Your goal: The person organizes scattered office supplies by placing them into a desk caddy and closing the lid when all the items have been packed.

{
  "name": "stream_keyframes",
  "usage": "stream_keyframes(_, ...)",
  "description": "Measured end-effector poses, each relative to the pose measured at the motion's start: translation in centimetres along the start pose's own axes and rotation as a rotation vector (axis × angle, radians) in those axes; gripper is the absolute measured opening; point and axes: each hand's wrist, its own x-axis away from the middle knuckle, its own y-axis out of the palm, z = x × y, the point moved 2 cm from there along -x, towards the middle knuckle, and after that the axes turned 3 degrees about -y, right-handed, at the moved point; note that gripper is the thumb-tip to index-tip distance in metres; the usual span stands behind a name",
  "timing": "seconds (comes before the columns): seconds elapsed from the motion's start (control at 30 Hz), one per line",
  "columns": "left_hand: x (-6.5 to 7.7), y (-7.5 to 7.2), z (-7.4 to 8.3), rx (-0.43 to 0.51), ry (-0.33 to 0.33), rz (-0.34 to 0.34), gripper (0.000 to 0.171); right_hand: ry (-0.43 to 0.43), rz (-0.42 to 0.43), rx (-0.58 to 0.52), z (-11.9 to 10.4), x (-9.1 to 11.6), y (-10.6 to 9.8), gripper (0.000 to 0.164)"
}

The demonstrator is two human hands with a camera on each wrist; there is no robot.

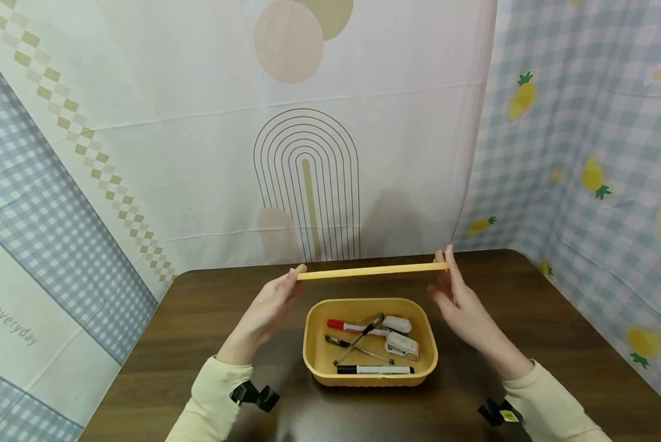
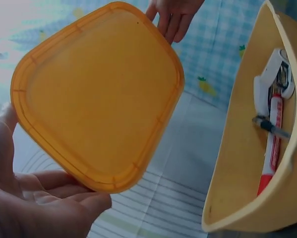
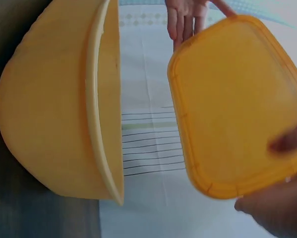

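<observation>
A flat yellow lid (image 1: 371,271) is held up above and beyond a yellow plastic box (image 1: 371,381), seen edge-on in the head view. My left hand (image 1: 263,312) grips its left end; my right hand (image 1: 465,312) holds the right end, with fingertips reaching above the edge. In the left wrist view the lid's broad rimmed face (image 2: 103,99) is in sight, the left fingers under its edge. The right thumb (image 3: 287,141) blurs across the lid in the right wrist view. Inside the box lie a red-capped marker (image 1: 336,324), a black-capped marker (image 1: 383,369), pens (image 1: 358,341) and white staplers (image 1: 401,345).
The box stands on a dark brown wooden table (image 1: 198,331) between my forearms. Behind the table hangs a pale patterned cloth (image 1: 209,172), with blue checked cloth (image 1: 563,135) at the right. Black wrist cameras (image 1: 255,395) are strapped over both sleeves.
</observation>
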Motion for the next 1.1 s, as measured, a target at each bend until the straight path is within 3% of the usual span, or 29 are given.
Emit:
stream_keyframes(0.07,0.1,-0.2,-0.1,-0.01,0.027,0.006,0.072,0.021,-0.089,-0.154,0.1,0.2,-0.2,0.092)
stream_keyframes(0.17,0.2,-0.5,-0.1,-0.004,0.071,-0.017,0.076,-0.013,-0.166,-0.34,0.4,0.5,-0.7,0.096)
stream_keyframes(0.3,0.2,-0.6,-0.2,-0.062,0.117,-0.045,0.079,-0.077,-0.176,-0.474,0.8,0.7,-1.0,0.086)
stream_keyframes(0.43,0.3,-0.5,-0.4,-0.161,0.177,-0.06,0.076,-0.057,-0.086,-0.446,0.9,0.8,-0.9,0.078)
stream_keyframes(0.6,0.2,-0.3,-0.8,-0.146,0.272,-0.117,0.084,-0.002,-0.006,-0.433,0.8,0.8,-0.8,0.078)
stream_keyframes(0.7,0.1,-0.3,-1.1,-0.147,0.299,-0.135,0.087,-0.01,-0.013,-0.496,0.7,0.9,-0.9,0.078)
stream_keyframes(0.9,0.2,-0.7,-1.9,-0.241,0.332,-0.149,0.089,-0.012,-0.092,-0.599,0.8,1.2,-1.1,0.082)
stream_keyframes(1.1,0.3,-1.0,-3.1,-0.309,0.301,-0.192,0.085,0.002,-0.142,-0.596,2.1,1.8,-0.5,0.084)
